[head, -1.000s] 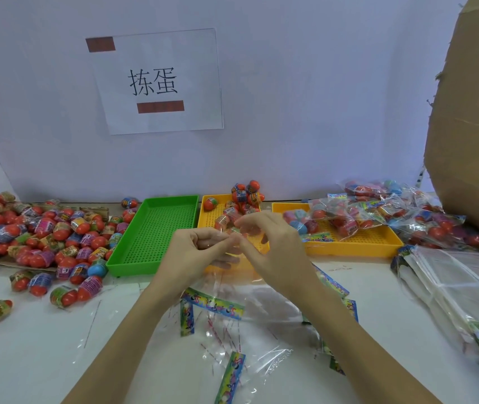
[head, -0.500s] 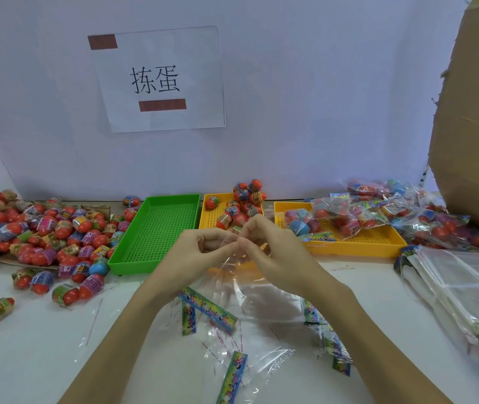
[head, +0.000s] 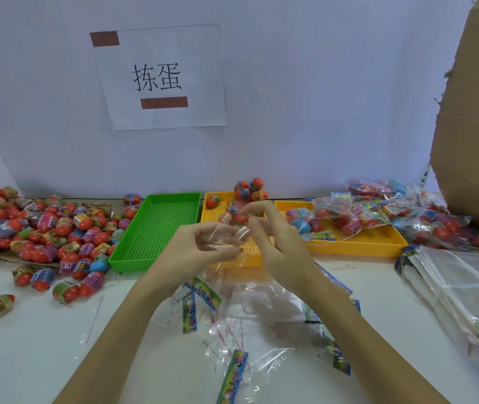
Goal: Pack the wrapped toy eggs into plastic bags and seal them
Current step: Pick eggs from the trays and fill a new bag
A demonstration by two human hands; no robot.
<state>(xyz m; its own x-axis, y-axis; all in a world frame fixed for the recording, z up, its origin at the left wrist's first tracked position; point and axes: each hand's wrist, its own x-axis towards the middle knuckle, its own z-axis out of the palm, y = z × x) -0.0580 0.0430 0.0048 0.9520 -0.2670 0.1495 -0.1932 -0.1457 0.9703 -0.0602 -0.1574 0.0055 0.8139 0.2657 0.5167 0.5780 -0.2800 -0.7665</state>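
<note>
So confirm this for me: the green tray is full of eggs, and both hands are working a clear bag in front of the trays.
Not quite. The head view shows the green tray holding no eggs. The rest stands: the left hand and right hand pinch a clear bag in front of the trays.

even, bright light falls from above me; shadows under my forearms are faint, the clear bags [head: 261,298] glint, and the wide lens bends the edges.
</note>
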